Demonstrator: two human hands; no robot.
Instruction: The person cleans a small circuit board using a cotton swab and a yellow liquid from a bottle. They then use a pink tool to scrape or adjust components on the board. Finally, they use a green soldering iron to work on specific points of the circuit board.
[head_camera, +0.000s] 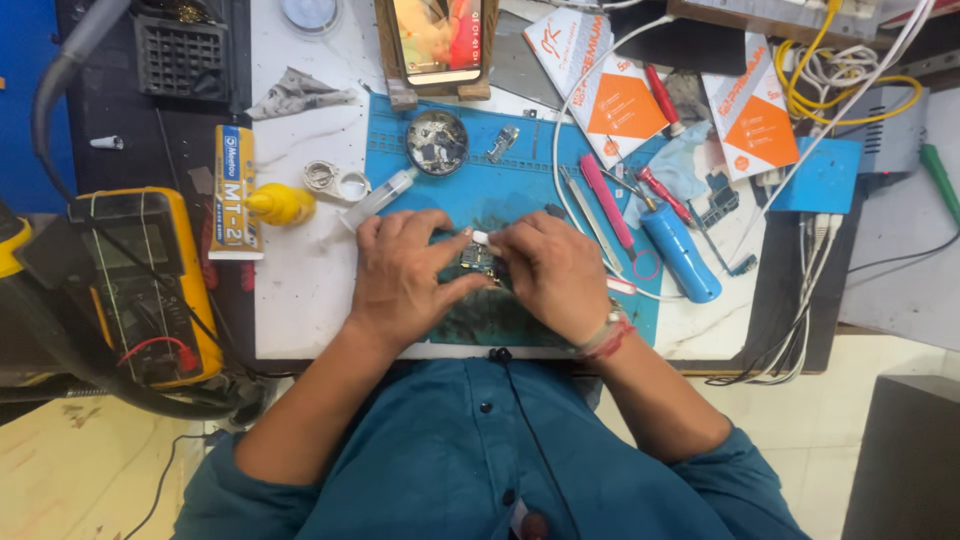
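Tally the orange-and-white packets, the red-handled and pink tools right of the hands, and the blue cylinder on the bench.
Orange-and-white packets: 2
Red-handled tools: 2
Pink tool: 1
Blue cylinder: 1
Total: 6
Both hands, left and right, are on a small circuit board on the blue mat.

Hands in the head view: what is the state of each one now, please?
Left hand: closed, pinching the small dark circuit board.
Right hand: closed on a small white piece at the board.
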